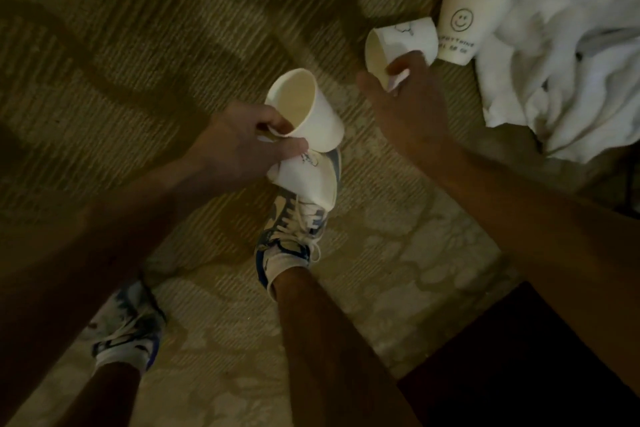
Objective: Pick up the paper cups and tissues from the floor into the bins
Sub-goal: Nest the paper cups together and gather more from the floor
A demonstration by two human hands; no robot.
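Left hand (232,146): fingers (277,122) curled over the rim of a plain paper cup (308,111), thumb beneath, grasping it with the mouth tilted up and to the left; a second, printed paper cup (306,180) is caught under the same thumb, touching the first cup's base and hanging mouth-down over the toe of the right shoe (294,229). Right hand (412,107): fingertips (401,64) hooked over the rim of a sketched paper cup (405,36), clasping it on its side, mouth to the left; whether it rests on the carpet (138,28) or is lifted clear cannot be told. Smiley paper cup (464,24): lying on the floor just beyond the right hand, touching the sketched cup, its far end against a crumpled white heap (568,55); the heap is blurred, possibly tissues, and spreads along the right edge. Left shoe (128,322): lower left, on the carpet, well apart from the cups. Dark furniture (502,374): lower right corner, under the right forearm. Carpet: ribbed and patterned, olive-beige, dimly lit.
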